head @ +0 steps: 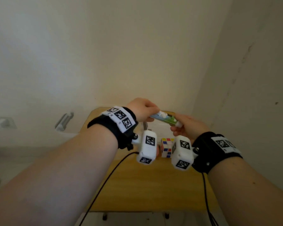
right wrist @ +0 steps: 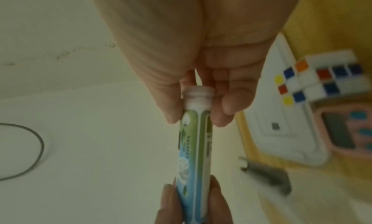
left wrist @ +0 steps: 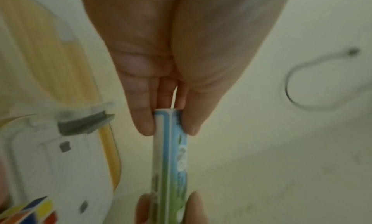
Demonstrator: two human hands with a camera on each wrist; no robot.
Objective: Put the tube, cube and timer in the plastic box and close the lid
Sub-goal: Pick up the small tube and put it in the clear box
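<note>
Both hands pinch tube [head: 164, 118]: left hand [head: 142, 110] flat end, right hand [head: 189, 126] cap end.

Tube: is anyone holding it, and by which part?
Both hands hold the tube: left hand pinches the flat crimped end, right hand pinches the cap end.

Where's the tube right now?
The blue-green tube is held in the air between left hand and right hand, above the multicoloured puzzle cube on the wooden table.
</note>
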